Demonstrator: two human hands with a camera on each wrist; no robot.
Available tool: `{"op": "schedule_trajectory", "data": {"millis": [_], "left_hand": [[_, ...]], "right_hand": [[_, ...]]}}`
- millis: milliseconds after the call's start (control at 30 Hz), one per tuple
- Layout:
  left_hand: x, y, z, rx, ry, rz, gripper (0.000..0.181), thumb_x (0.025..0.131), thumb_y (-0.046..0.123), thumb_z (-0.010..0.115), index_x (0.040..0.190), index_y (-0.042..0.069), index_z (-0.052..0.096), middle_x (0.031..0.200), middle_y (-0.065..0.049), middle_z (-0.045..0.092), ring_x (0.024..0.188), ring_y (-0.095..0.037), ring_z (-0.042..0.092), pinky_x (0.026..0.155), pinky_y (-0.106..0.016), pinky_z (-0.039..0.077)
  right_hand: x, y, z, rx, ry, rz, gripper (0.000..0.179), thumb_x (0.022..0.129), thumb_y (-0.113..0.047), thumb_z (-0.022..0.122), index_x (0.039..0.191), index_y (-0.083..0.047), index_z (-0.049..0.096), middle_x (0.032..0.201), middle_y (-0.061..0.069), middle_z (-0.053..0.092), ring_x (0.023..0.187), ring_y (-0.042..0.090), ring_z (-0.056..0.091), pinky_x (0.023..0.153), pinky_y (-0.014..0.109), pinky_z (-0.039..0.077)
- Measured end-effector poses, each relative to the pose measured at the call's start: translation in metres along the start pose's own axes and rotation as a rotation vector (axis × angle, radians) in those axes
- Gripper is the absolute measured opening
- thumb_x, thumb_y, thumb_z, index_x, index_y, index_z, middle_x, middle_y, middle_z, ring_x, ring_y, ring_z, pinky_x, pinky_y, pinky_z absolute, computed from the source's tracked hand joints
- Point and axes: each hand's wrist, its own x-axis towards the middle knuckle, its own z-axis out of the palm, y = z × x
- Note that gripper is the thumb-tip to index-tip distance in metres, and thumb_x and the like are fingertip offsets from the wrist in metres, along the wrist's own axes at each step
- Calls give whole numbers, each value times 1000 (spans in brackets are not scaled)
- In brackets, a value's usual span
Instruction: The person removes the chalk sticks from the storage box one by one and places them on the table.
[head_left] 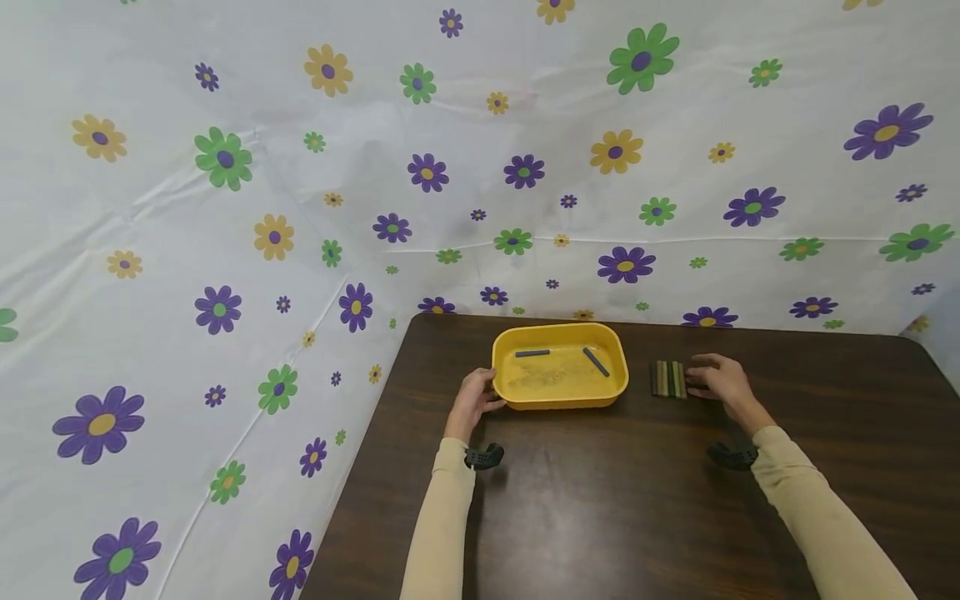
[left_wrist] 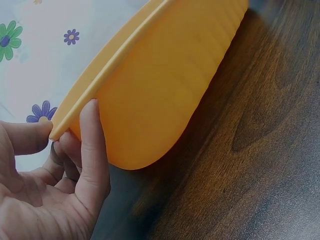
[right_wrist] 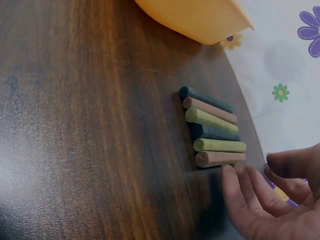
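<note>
A yellow plastic tub (head_left: 558, 400) stands on the table, two dark chalk-like sticks (head_left: 532, 353) lying apart inside it. My left hand (head_left: 474, 398) pinches its rim at the left end, thumb above and fingers beneath, as the left wrist view shows. To the right of the tub lies a row of several chalk-like sticks (right_wrist: 215, 117), side by side, in dark, brownish and yellow-green colours. Beside the row's right end is my right hand (head_left: 722, 379), fingers loosely bent and holding nothing. Its fingertips are at the brownish end stick (right_wrist: 220, 159); whether they touch it I cannot tell.
The dark wood-grain table (head_left: 585, 508) reaches back to a white cloth wall (head_left: 525, 125) printed with flowers, which also runs along the left side. Both wrists carry black bands (head_left: 486, 456).
</note>
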Motion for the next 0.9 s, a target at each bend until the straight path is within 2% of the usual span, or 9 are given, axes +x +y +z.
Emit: {"op": "schedule_trajectory", "data": {"millis": [167, 267, 567, 800, 900], "left_hand": [[1, 2, -2, 2, 17, 2, 38, 109, 23, 51, 133, -8, 53, 106, -15, 60, 79, -17, 60, 69, -29, 59], [1, 4, -3, 5, 17, 2, 38, 109, 24, 52, 132, -7, 54, 107, -16, 61, 79, -17, 61, 68, -29, 59], [2, 6, -2, 3, 22, 2, 39, 109, 24, 53, 132, -7, 55, 105, -13, 60, 82, -18, 62, 69, -28, 60], [1, 1, -1, -10, 13, 8, 40, 109, 25, 54, 132, -7, 54, 106, -14, 60, 79, -16, 60, 69, -29, 59], [0, -1, -1, -18, 12, 5, 42, 108, 26, 55, 133, -8, 54, 107, -14, 61, 78, -16, 61, 69, -28, 59]], "right_hand": [[1, -5, 2, 57, 45, -17, 50, 111, -13, 45, 148, 18, 37, 115, 18, 66, 87, 3, 65, 80, 34, 61], [1, -7, 2, 65, 38, -26, 49, 111, -14, 43, 148, 18, 37, 110, 10, 68, 85, 1, 65, 80, 33, 61], [-1, -20, 8, 63, 27, -68, 49, 111, -17, 44, 145, 19, 41, 105, 3, 70, 85, 0, 67, 77, 28, 60], [3, -39, 20, 136, -24, -104, 44, 111, -21, 49, 141, 12, 48, 92, -16, 71, 87, 3, 69, 79, 29, 60], [3, -51, 30, 159, -49, -107, 42, 111, -19, 49, 141, 11, 48, 95, -13, 70, 89, 4, 69, 83, 31, 60]]}}
